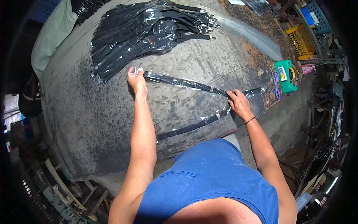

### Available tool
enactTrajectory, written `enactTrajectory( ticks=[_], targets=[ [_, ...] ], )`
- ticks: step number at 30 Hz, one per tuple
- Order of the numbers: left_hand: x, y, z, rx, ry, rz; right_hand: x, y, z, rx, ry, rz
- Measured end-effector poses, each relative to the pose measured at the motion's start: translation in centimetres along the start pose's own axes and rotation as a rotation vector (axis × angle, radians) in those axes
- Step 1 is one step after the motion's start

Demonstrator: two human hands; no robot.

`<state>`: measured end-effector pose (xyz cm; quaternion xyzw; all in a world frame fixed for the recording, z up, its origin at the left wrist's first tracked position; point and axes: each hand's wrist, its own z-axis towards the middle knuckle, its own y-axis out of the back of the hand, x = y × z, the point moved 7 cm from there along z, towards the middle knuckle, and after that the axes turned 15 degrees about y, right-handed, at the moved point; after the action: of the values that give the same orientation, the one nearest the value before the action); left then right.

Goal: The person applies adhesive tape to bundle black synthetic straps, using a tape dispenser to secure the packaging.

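Your left hand (136,79) pinches the sleeve's far end; your right hand (238,102) presses the black strap (186,84) flat. The thin plastic sleeve (175,80) could tear if pulled taut.

A pile of bagged black belts (149,33) lies on the worn grey worktable (93,112), beyond the left hand. A green tape dispenser (286,75) sits up and to the right of the right hand, a purple band (276,85) just beside it. Farther right stand a yellow crate (301,43) and a blue basket (320,18).
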<state>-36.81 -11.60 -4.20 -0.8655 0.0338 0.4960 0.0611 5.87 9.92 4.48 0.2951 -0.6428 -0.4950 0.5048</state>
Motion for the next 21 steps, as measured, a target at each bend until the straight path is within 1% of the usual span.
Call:
enactTrajectory(
  ticks=[1,3,5,7,9,10,11,13,15,17,18,20,21],
  targets=[
    [-0.4,0.4,-0.4,-0.011,-0.001,0.003,0.2,-0.1,-0.3,0.004,0.007,0.007],
    [-0.7,0.1,-0.8,0.111,0.17,-0.021,0.4,0.2,-0.4,-0.022,-0.007,-0.004],
    [-0.7,-0.4,1.1,0.232,0.184,-0.172,0.4,0.4,-0.2,-0.02,-0.04,0.015],
    [-1.7,-0.9,1.3,0.232,0.147,-0.149,0.3,0.2,-0.2,-0.039,-0.053,-0.003],
    [-2.9,-1.1,1.6,0.259,0.064,-0.13,0.0,-0.3,-0.4,-0.071,-0.027,-0.025],
    [-3.9,-1.3,0.9,0.222,0.041,-0.095,0.0,-0.4,-0.4,-0.062,-0.036,-0.03],
    [-4.6,-1.7,0.5,0.187,-0.089,0.018,0.1,-0.6,-0.3,-0.061,-0.03,-0.018],
    [-5.2,-3.1,-2.4,0.214,-0.236,0.296,-0.1,-0.7,-0.6,-0.053,-0.06,-0.058],
    [-4.2,-5.3,-6.2,0.3,-0.764,0.775,0.0,-0.7,-0.5,-0.053,-0.047,-0.067],
    [-0.8,-6.9,-8.8,0.298,-0.99,1.244,0.1,-0.8,-0.5,-0.048,-0.054,-0.066],
    [-0.1,-6.6,-9.5,0.291,-0.989,1.251,0.0,-1.1,-0.6,-0.051,-0.055,-0.055],
    [2.4,-6.7,-10.3,0.444,-0.888,1.372,0.2,-1.1,-0.5,-0.033,-0.062,-0.049],
    [2.7,-6.4,-10.4,0.447,-0.886,1.37,0.1,-1.0,-0.6,-0.012,-0.075,-0.049]
  ],
)
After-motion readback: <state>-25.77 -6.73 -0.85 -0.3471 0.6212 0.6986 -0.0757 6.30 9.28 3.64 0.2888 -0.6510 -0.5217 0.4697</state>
